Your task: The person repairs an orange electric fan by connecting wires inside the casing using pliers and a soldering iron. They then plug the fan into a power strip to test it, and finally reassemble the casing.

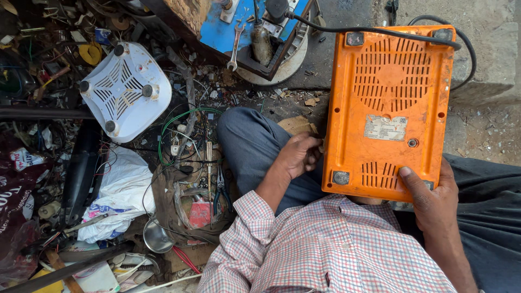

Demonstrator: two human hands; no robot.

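Orange moulded plastic, scuffed and grimy, forms the flat rectangular appliance base [388,108] lying underside up across the person's lap, toward 2 o'clock in the view. Round and slotted vent grilles pierce it, with rubber feet at the corners and a black cord [380,31] crossing its far edge. The right hand [431,198] grips its near corner at 4 o'clock, thumb pressed on top. The left hand [298,154] is curled against its left edge near centre; whether it holds something cannot be told. At 10 o'clock lies a white vented plastic base [127,89]. Wires, pliers [221,190] and scraps crowd the left; bare concrete [488,49] opens at 2 o'clock.
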